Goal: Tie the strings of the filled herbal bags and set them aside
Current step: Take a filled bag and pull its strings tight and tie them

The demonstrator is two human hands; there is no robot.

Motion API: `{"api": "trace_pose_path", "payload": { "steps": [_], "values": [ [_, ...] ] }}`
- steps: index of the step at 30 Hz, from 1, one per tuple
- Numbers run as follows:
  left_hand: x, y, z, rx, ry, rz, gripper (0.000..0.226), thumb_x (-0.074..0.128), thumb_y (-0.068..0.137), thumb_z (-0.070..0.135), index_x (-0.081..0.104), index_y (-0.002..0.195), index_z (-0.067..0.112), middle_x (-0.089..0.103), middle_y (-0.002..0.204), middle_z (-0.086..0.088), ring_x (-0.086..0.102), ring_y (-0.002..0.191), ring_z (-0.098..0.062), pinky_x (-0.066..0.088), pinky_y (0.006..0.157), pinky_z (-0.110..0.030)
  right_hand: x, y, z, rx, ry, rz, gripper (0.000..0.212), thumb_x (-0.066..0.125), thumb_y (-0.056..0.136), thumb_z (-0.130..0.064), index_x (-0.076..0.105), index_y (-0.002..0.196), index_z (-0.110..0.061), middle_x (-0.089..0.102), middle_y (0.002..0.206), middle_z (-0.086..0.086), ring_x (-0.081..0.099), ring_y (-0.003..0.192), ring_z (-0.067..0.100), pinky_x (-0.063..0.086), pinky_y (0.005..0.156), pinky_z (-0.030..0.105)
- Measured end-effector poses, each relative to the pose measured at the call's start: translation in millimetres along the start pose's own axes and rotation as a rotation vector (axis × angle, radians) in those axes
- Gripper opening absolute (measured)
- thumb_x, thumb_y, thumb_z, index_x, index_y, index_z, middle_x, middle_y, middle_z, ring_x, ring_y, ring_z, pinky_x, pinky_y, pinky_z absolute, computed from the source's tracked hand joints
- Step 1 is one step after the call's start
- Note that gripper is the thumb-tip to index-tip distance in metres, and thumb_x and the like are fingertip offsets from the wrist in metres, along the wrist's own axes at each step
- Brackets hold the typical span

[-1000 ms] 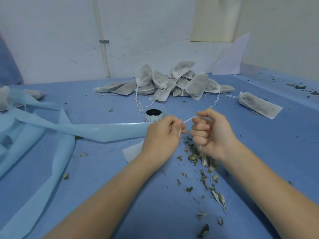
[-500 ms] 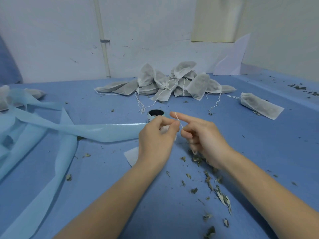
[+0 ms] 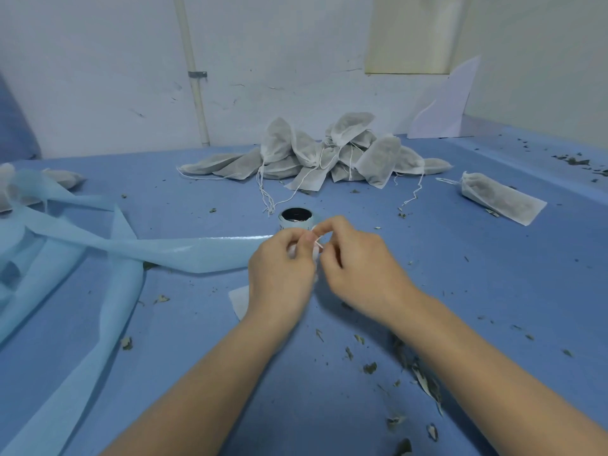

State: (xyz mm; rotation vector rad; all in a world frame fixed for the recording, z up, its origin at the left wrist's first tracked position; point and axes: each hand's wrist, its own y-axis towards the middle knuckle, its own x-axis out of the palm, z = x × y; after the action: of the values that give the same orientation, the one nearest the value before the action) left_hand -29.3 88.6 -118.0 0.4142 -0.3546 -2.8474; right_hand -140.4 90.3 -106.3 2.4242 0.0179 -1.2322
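White string (image 3: 318, 244) pinched between the fingertips of both hands, just above the blue table (image 3: 460, 274), in the middle of the view. Left hand (image 3: 279, 274) curled around a small white bag (image 3: 239, 299), mostly hidden beneath the palm, only a pale corner poking out at the lower left of the wrist; thumb and forefinger closed on the string. Right hand (image 3: 358, 268) touching the left at the fingertips, thumb and forefinger bent and pinching the same short length of string, remaining fingers loosely curled under. Directly behind the hands, a small round tin (image 3: 296, 218) with a dark open top, standing upright. Farther back, near the wall, a heap of filled grey-white bags (image 3: 329, 153), lying across one another, loose strings trailing forward onto the table. Off to the right, well apart from the heap, a single filled bag (image 3: 500, 197) lying flat, neck gathered, string stretched out to its left. Long strips of pale blue cloth (image 3: 108, 258) sprawled over the left side, one strip reaching across to just beside the left hand. At the far left edge, more bags (image 3: 62, 177) partly under the cloth. Dried leaf scraps (image 3: 424, 380) scattered over the table near the right forearm, and more flecks along the far right edge.
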Motion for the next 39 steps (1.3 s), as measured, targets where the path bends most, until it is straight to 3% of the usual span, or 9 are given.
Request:
{"api": "trace_pose_path", "payload": {
  "steps": [4,8,12,16,19,23,30,33,39],
  "values": [
    [-1.0,0.1,-3.5,-0.063,-0.124,0.02,0.022,0.055,0.092,0.02,0.066,0.074,0.026,0.068,0.073,0.012,0.062,0.079,-0.01,0.047,0.074,-0.025,3.5,0.6,-2.2,0.017,0.05,0.089,0.014,0.045,0.095,-0.017,0.033,0.1,-0.02,0.055,0.073,0.0,0.055,0.072,0.02,0.044,0.067,0.037],
    [-1.3,2.2,-4.8,-0.103,-0.281,-0.001,0.026,0.055,0.093,0.017,0.067,0.073,0.025,0.071,0.076,0.011,0.064,0.079,-0.009,0.048,0.083,-0.031,-2.4,4.9,4.7,0.219,0.317,0.074,0.01,0.059,0.092,-0.028,0.055,0.085,-0.022,0.052,0.061,-0.008,0.046,0.051,0.001,0.035,0.053,0.018],
    [-2.7,0.9,-2.8,-0.068,-0.282,-0.117,0.03,0.054,0.093,0.018,0.069,0.07,0.03,0.065,0.071,0.017,0.057,0.077,-0.009,0.045,0.083,-0.034,-11.7,6.0,11.2,0.317,0.537,-0.011,0.016,0.069,0.084,-0.037,0.074,0.078,-0.022,0.057,0.067,-0.004,0.039,0.05,0.003,0.033,0.06,0.023],
    [-4.8,-3.2,-0.7,0.344,0.165,-0.096,0.022,0.055,0.093,0.015,0.069,0.079,0.026,0.06,0.076,0.016,0.05,0.074,-0.003,0.037,0.071,-0.017,-19.0,6.9,16.9,0.384,0.651,-0.051,0.023,0.072,0.08,-0.031,0.072,0.075,-0.009,0.037,0.05,-0.007,0.029,0.048,0.009,0.029,0.054,0.026],
    [-2.8,-4.8,-4.1,0.565,0.455,0.025,0.018,0.052,0.091,0.014,0.069,0.086,0.008,0.062,0.085,-0.007,0.058,0.08,-0.026,0.043,0.074,-0.033,-21.0,7.0,19.7,0.443,0.873,-0.088,0.022,0.069,0.084,-0.023,0.063,0.071,-0.006,0.036,0.053,-0.006,0.024,0.046,0.007,0.023,0.042,0.016],
    [0.2,-6.4,-4.9,0.492,0.469,0.053,0.015,0.055,0.093,0.013,0.065,0.085,0.005,0.061,0.085,-0.01,0.056,0.082,-0.029,0.037,0.074,-0.03,-18.8,1.7,19.3,0.411,0.92,-0.069,0.026,0.074,0.072,-0.031,0.077,0.082,-0.007,0.04,0.051,-0.01,0.028,0.047,0.005,0.025,0.043,0.015],
    [7.0,-4.4,-2.4,0.271,0.339,0.031,0.013,0.049,0.095,0.025,0.056,0.087,0.02,0.059,0.096,0.002,0.053,0.094,-0.02,0.03,0.078,-0.023,-9.1,-4.2,15.2,0.356,0.678,0.133,0.01,0.068,0.087,-0.024,0.077,0.084,-0.019,0.057,0.048,-0.02,0.051,0.048,-0.006,0.035,0.057,0.012],
    [8.9,-3.1,-0.8,0.205,0.304,-0.011,0.014,0.045,0.097,0.025,0.053,0.087,0.021,0.06,0.099,0.0,0.053,0.096,-0.023,0.036,0.083,-0.031,-9.8,-4.3,13.2,0.442,0.874,0.085,0.014,0.065,0.088,-0.018,0.075,0.08,-0.012,0.039,0.045,-0.016,0.033,0.043,0.004,0.026,0.044,0.013],
    [7.9,-1.0,-1.0,0.122,0.159,-0.075,0.016,0.045,0.097,0.021,0.058,0.09,0.015,0.058,0.082,0.004,0.057,0.087,-0.023,0.042,0.079,-0.036,-11.3,-0.8,11.1,0.651,1.395,-0.126,0.014,0.052,0.093,-0.012,0.058,0.081,-0.006,0.032,0.054,-0.006,0.019,0.043,0.004,0.019,0.035,0.012]
  ]
}}
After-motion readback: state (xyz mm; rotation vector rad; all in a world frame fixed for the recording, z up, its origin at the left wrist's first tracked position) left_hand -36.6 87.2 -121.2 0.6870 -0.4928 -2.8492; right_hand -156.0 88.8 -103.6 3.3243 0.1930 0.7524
